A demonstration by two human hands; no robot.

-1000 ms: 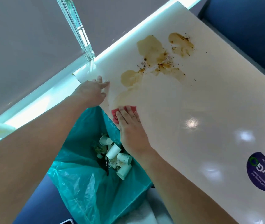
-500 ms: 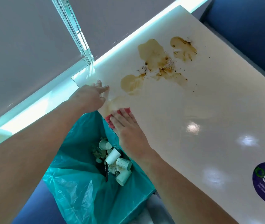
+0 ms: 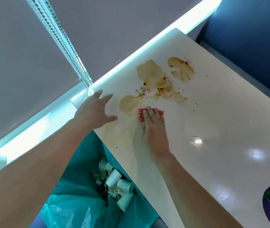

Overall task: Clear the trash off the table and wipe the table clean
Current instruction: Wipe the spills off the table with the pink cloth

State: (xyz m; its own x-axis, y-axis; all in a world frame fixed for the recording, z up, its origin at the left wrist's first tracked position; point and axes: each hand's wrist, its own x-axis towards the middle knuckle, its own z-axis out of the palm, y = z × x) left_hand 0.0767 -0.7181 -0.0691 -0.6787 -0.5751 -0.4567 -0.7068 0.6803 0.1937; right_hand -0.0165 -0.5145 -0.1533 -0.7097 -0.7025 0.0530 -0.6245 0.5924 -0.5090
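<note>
The right hand (image 3: 154, 130) lies flat, its fingers (image 3: 147, 118) straight and together, pressing a pink cloth (image 3: 141, 116) onto the white bench (image 3: 213, 112). The cloth sits under the fingertips, touching the near edge of a brown spill (image 3: 149, 73) that spreads beyond them. The left hand (image 3: 94, 112) rests beside it, fingers (image 3: 105, 100) spread, holding nothing. Behind both wrists, a green trash bag (image 3: 81, 203) holds paper cups (image 3: 114, 178).
</note>
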